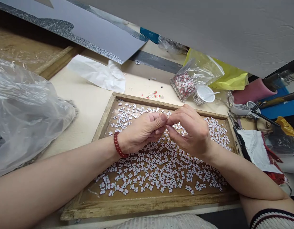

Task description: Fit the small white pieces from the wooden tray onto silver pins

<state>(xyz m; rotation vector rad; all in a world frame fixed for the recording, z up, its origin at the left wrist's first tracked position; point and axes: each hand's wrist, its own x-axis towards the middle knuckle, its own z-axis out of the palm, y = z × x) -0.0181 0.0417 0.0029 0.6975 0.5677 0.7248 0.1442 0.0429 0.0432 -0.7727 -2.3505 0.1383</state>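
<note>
Both hands (164, 125) pinched together above small white pieces (151, 171).

This looks like a craft workshop or a similar work corner. At center, a wooden-framed tray (147, 210) holds many small white pieces (161, 168). Upper right of center, a clear bag (184, 84) of red-and-white bits sits by a small cup (203, 94); at right are brush-like tools (266, 117) and more cups (241, 109).
</note>
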